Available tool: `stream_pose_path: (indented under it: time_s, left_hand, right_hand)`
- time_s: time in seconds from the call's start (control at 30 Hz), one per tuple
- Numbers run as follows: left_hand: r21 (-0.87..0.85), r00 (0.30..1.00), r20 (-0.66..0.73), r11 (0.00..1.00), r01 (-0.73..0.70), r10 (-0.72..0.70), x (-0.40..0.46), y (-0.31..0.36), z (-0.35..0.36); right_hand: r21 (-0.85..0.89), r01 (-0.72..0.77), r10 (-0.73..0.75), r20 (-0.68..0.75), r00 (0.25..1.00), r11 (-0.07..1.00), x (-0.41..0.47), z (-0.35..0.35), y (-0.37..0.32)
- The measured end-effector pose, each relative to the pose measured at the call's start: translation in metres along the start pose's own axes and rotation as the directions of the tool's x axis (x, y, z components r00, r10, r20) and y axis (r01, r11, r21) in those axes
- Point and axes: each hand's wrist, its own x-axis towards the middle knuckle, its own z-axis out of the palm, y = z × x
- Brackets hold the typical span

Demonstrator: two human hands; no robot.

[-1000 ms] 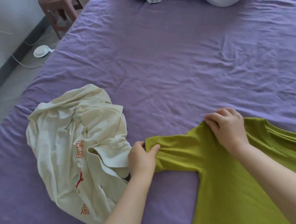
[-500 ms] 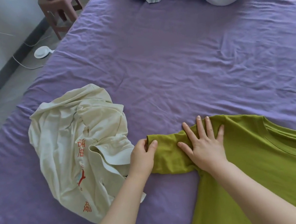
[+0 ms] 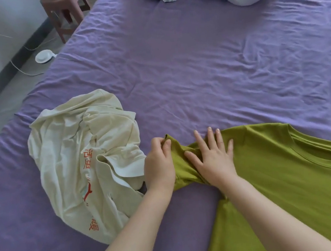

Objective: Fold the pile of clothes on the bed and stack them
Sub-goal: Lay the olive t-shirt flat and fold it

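We keep our right hand flat on the green shirt at five o'clock while our left hand pinches its sleeve (pull gently, wrinkle-free).

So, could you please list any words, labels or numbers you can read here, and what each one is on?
Cream shirt: red-orange printed characters and a red graphic, too creased and blurred to read.
Green shirt: no text visible.
Nothing else shows any text.
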Motion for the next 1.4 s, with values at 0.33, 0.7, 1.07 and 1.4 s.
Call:
stream_pose_path:
  time_s: [0.33,0.7,1.07,1.4]
  left_hand:
    - [-0.217,0.773,0.560,0.953,-0.212,0.300,-0.080,0.100,0.059]
    - [0.267,0.571,0.768,0.665,-0.697,0.290,-0.058,0.048,0.093]
    - [0.486,0.564,0.818,0.386,-0.785,0.117,-0.037,0.034,0.108]
    - [0.582,0.702,0.693,0.446,-0.679,0.164,-0.085,0.062,0.113]
  right_hand:
    - [0.940,-0.180,0.314,0.271,0.910,-0.290,-0.098,-0.071,0.080]
    - [0.738,-0.180,0.542,-0.285,0.791,0.651,-0.109,-0.049,0.126]
    - [-0.064,-0.124,0.116,-0.115,0.987,0.990,-0.129,-0.034,0.153]
    - [-0.075,-0.327,0.323,-0.060,0.945,0.942,-0.161,-0.039,0.210]
